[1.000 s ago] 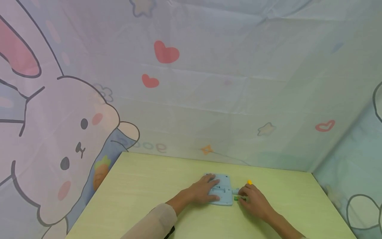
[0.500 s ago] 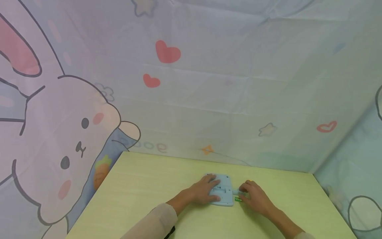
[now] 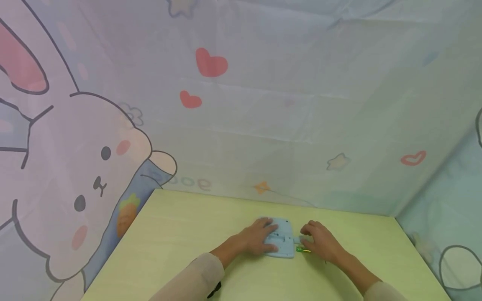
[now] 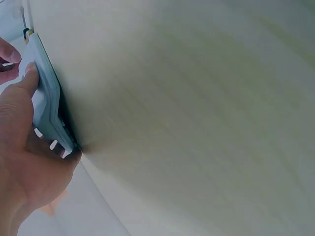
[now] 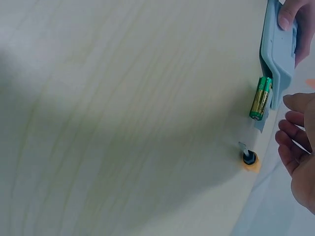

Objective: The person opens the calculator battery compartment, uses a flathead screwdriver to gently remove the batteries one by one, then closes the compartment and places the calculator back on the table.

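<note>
A flat light blue device (image 3: 283,246) lies on the table, its recessed bay facing up. My left hand (image 3: 260,238) grips its left side. In the left wrist view, the thumb (image 4: 30,73) presses the upper face while the other fingers reach the far edge. My right hand (image 3: 321,242) hovers just right of the device, fingers loosely bent, nothing between them. Below its fingertips a green and gold battery (image 5: 261,98) lies on the table beside the device. A small light blue cover piece (image 3: 297,240) sits between the device and my right hand, partly hidden by it.
A screwdriver (image 5: 249,157) with an orange handle lies beyond the battery in the right wrist view; my right hand hides it from the head view. The pale yellow table (image 3: 203,213) meets a printed cloth backdrop (image 3: 263,104) at its far edge.
My right hand has shifted slightly up and away, showing more of the battery and covering the screwdriver's handle. My left hand stays on the device.
</note>
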Demonstrator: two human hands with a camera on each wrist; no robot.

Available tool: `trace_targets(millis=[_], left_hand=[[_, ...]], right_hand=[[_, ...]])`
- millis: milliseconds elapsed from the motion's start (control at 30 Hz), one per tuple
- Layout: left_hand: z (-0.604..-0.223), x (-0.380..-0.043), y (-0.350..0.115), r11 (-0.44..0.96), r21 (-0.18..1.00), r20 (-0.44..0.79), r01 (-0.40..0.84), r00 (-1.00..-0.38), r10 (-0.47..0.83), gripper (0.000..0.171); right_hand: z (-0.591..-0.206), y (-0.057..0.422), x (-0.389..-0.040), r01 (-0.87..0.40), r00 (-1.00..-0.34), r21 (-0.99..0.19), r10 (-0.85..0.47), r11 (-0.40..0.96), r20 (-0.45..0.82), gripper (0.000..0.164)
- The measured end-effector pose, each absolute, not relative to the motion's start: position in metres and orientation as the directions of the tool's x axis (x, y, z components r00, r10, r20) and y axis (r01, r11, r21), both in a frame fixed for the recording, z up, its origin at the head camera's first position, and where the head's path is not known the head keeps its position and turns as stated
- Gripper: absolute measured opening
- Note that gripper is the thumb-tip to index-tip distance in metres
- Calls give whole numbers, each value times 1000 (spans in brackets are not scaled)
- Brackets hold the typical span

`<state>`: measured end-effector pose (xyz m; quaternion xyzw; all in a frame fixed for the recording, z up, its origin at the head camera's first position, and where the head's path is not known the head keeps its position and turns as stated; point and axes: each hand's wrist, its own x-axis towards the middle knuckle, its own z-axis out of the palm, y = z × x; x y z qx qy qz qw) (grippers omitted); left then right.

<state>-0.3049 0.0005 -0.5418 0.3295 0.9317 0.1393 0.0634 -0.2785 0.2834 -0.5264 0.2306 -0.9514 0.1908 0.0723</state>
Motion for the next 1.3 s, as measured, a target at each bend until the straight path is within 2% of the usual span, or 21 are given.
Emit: trace_targets(millis=[567, 1300], left_hand=[[-535, -305, 2, 742, 326, -39, 586, -776, 629, 77], [-534, -304, 3, 747, 341, -47, 570, -784, 619, 75]], right_hand=[[-522, 278, -288, -530, -848, -309, -483, 790, 219, 15], [-527, 279, -296, -551, -834, -301, -525, 778, 168, 9]])
